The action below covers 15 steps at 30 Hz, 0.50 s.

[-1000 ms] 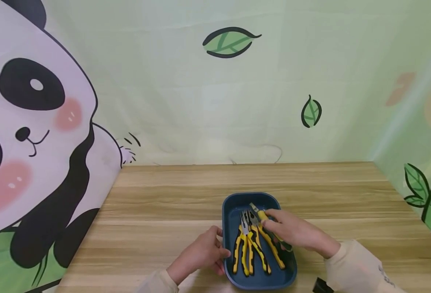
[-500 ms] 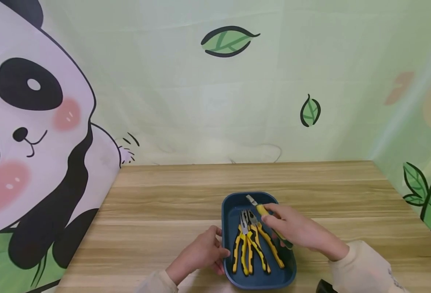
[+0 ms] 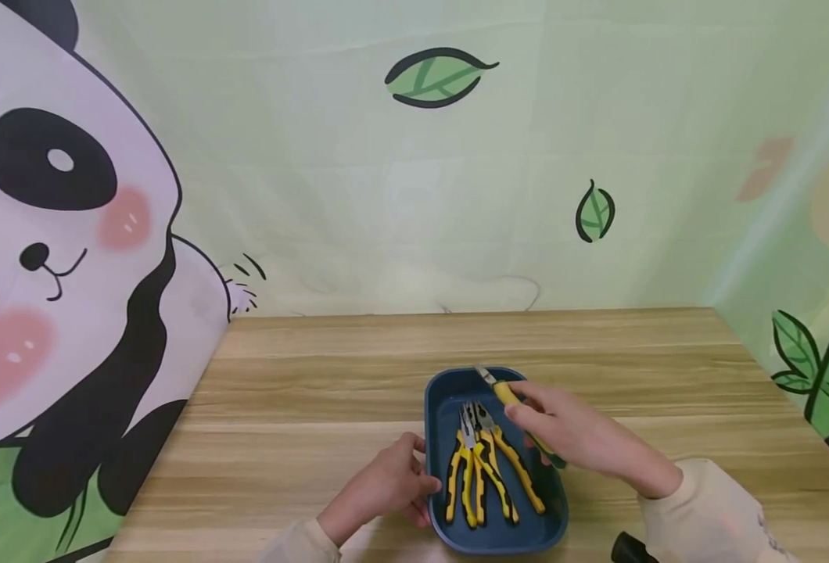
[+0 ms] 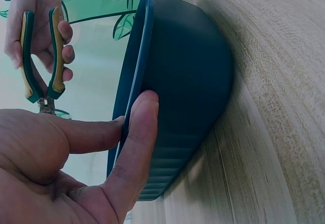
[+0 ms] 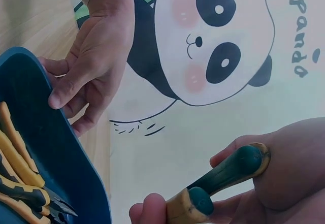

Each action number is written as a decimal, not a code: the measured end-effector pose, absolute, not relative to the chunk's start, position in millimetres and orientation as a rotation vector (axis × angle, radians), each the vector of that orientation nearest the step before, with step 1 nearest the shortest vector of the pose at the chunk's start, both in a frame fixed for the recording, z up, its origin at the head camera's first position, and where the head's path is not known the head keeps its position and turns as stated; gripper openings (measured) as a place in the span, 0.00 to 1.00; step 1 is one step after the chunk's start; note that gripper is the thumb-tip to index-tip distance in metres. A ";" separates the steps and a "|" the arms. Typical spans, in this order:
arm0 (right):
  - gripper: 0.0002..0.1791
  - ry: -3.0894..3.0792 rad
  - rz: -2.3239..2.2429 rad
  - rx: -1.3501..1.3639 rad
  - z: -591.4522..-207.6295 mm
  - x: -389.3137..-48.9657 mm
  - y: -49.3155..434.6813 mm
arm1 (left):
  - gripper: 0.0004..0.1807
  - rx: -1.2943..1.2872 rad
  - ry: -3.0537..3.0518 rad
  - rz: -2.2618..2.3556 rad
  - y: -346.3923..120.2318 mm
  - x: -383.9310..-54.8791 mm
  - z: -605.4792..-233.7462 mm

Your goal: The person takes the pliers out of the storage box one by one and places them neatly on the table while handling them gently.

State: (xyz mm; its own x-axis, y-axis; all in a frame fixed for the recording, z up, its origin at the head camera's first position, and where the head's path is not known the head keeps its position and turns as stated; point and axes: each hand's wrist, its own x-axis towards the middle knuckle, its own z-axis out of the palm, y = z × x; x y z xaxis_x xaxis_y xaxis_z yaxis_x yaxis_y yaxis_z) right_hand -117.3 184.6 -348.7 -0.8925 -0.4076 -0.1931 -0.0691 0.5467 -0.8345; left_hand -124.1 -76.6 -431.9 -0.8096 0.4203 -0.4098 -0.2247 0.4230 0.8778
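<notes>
My left hand (image 3: 389, 483) pinches the left rim of a dark blue plastic tray (image 4: 188, 71), thumb inside and fingers against the outer wall. My right hand (image 3: 572, 430) grips a pair of pliers (image 3: 506, 393) with green and yellow handles, raised over the tray's right side. Their metal tip points away from me, and in the left wrist view the handles (image 4: 29, 56) stand spread apart. Inside the tray lie several yellow-and-black pliers (image 3: 504, 491), jaws toward the far end, handles overlapping toward me.
The tray stands on a wood-grain table (image 3: 316, 375) near its front. Behind rises a pale green backdrop (image 3: 316, 156) printed with a panda and leaves. A small black object (image 3: 629, 549) shows by the right sleeve.
My right hand has lifted the green-handled pliers away from the others, upward and slightly right. The left hand stays on the tray rim.
</notes>
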 end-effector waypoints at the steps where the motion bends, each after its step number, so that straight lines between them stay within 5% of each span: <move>1: 0.33 2.425 -1.282 -0.401 -347.5 -117.0 184.7 | 0.23 0.165 2.089 1.417 -76.5 -123.9 -431.5; 15: 0.32 2.430 -1.311 -0.473 -336.7 -115.6 186.9 | 0.24 0.155 2.087 1.419 -75.6 -122.5 -429.0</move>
State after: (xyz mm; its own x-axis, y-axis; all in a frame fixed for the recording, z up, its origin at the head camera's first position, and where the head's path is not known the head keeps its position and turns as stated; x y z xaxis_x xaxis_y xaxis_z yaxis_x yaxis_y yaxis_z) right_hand -115.6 186.9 -336.7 -0.8874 -0.4407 -0.1354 -0.1288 0.5190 -0.8450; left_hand -122.5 -75.6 -429.0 -0.8110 0.4147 -0.4128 -0.2312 0.4209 0.8772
